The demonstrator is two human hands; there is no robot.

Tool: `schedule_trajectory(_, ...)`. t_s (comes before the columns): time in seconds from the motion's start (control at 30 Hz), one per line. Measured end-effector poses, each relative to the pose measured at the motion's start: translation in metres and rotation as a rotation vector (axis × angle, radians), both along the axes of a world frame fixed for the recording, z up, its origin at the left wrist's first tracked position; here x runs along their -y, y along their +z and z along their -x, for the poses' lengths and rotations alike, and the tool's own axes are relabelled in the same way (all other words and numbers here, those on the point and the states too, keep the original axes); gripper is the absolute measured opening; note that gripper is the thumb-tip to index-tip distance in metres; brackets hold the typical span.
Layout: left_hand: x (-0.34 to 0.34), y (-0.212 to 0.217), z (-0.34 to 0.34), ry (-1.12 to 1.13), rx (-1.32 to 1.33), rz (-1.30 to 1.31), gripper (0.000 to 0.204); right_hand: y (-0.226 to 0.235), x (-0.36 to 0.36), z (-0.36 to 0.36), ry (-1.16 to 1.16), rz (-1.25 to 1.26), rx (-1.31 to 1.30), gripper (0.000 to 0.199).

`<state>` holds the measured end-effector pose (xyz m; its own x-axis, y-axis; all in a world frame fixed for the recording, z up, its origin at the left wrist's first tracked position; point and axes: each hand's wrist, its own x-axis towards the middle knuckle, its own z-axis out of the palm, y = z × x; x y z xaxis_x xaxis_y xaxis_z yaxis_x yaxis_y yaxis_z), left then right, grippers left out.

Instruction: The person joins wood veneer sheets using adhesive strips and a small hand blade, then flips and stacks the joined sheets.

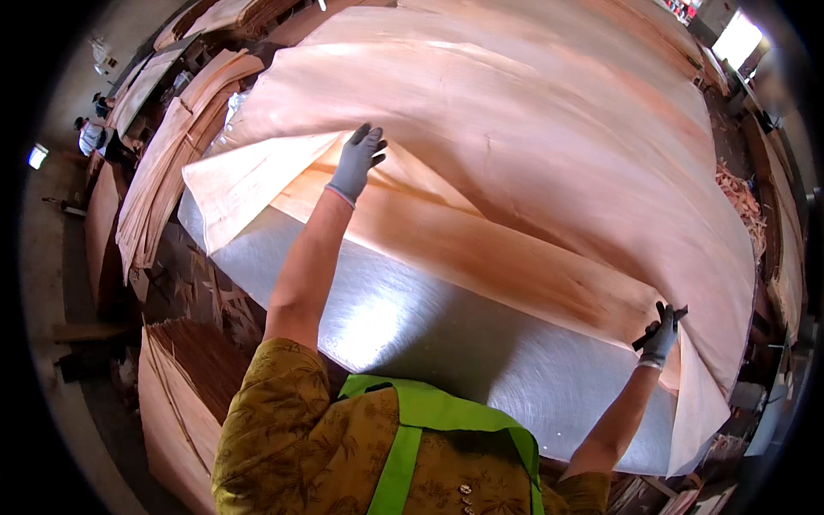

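Note:
A broad, thin sheet of pale pinkish wood veneer [515, 154] covers most of the work surface, its near edge lifted and folded back. Under that edge shows a smooth, shiny metal tabletop [412, 309]. My left hand [354, 163], in a grey glove, is raised at the peak of the fold, its fingers bent over the veneer; the thumb is hidden. At the sheet's right end my gloved right hand [660, 336] grips the near edge. Something slim and dark lies across its fingers, too small to make out. Between my hands the lifted edge runs as a long, curled band.
Stacked veneer sheets [176, 163] stand along the left, with another stack [184, 395] at the lower left. Wood scraps [742, 202] are heaped beyond the table's right edge. A person [89, 136] is in the far left background.

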<state>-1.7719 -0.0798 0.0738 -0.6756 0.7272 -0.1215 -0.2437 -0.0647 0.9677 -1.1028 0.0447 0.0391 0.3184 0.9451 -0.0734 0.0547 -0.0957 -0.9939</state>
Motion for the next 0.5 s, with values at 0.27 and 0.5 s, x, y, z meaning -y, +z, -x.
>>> schedule_trajectory(0.27, 0.147, -0.079, -0.085, 0.352, 0.219, 0.41, 0.021, -0.102, 0.13, -0.079, -0.26, 0.38, -0.049, 0.076)
schedule_trajectory(0.5, 0.139, -0.108, -0.061, 0.036, 0.745, 0.048, 0.051, -0.131, 0.159, -0.101, -0.245, 0.527, -0.286, 0.077)
